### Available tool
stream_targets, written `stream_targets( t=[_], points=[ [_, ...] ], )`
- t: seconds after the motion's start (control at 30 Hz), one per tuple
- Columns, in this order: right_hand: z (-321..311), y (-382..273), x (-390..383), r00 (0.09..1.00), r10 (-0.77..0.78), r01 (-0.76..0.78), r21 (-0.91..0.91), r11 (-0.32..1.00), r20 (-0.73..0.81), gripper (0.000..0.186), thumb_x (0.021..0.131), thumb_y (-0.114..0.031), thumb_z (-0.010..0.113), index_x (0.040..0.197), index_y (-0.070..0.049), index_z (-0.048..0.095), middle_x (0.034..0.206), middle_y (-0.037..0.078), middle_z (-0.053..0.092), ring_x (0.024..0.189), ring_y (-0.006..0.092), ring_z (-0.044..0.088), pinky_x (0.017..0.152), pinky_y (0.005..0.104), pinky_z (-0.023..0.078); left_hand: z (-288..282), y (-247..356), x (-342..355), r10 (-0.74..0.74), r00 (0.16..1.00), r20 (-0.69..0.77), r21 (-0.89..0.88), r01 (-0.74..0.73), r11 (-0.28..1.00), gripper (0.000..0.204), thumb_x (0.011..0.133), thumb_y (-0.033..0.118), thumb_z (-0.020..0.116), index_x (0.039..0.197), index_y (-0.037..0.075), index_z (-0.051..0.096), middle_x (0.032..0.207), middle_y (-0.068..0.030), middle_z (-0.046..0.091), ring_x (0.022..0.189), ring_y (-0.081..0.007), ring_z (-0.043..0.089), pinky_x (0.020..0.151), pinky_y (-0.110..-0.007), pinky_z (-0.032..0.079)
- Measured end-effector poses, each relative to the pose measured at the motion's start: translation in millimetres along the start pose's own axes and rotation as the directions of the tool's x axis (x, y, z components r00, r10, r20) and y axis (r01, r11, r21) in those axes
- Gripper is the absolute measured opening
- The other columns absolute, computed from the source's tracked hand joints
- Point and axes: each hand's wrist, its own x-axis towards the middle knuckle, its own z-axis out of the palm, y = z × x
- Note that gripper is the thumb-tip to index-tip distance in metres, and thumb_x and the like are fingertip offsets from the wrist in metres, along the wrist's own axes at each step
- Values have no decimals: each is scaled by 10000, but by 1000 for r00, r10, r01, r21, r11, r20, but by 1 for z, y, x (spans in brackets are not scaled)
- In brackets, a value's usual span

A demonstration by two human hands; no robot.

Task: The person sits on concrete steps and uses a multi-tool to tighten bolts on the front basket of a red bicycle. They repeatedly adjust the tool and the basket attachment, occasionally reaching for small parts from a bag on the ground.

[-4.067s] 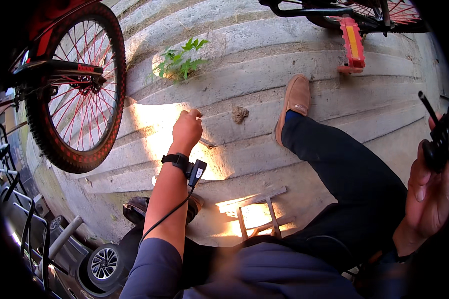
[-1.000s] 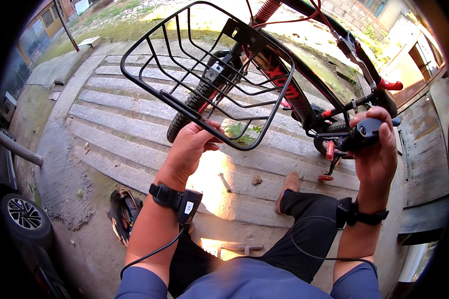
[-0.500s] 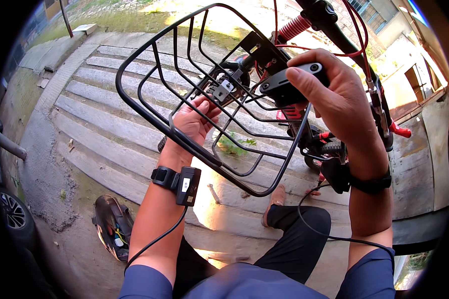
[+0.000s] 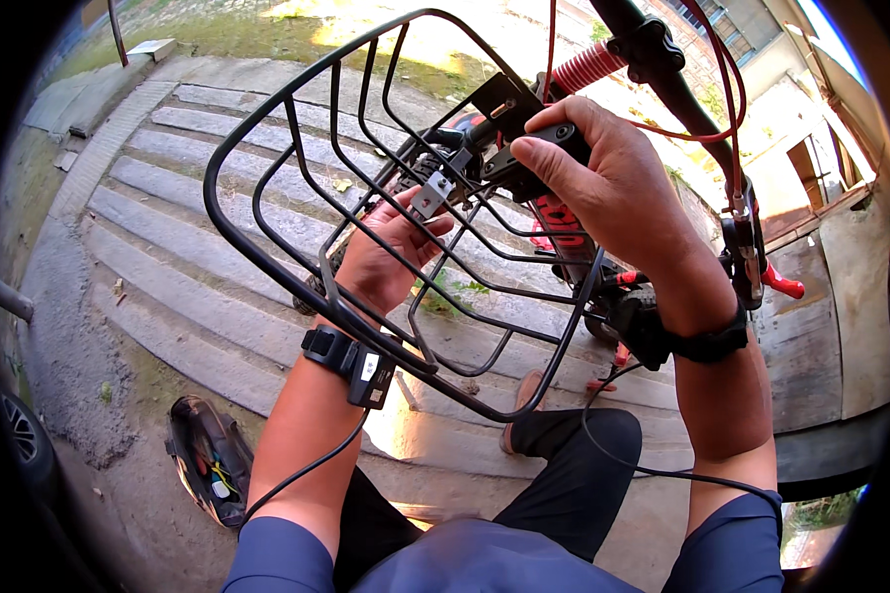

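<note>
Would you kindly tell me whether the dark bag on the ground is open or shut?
Open: the dark bag gapes at the top, and small bright items show inside it.

Red bike-frame lettering (image 4: 562,221), white wrist-unit label (image 4: 369,368), neither legible

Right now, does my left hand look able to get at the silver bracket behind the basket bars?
Most likely yes: the left hand is already behind the black wire basket's bars, its fingertips right by the silver bracket, and nothing seems to come between them.
</note>
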Motion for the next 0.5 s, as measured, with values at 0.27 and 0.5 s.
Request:
stream_targets(
  t=[0.27, 0.5],
  points=[
    [14, 7, 18, 998, -25, 30, 94, 995, -61, 294, 868, -289, 684, 941, -11, 624, 642, 95, 589, 575, 158, 563, 544, 307, 435, 10, 1, 5, -15, 1000, 13, -64, 16, 998, 217, 946, 96, 538, 1161, 75, 541, 981, -86, 670, 833, -173, 672, 670, -267, 552],
    [20, 7, 26, 996, -61, 61, 3, 998, -65, 291, 864, -302, 682, 926, -23, 627, 658, 124, 601, 590, 204, 587, 566, 329, 452, 8, -2, 12, -32, 999, 8, -50, 32, 998, 150, 955, 169, 560, 1082, 89, 556, 925, -69, 670, 767, -168, 659, 630, -274, 518]
  ],
)
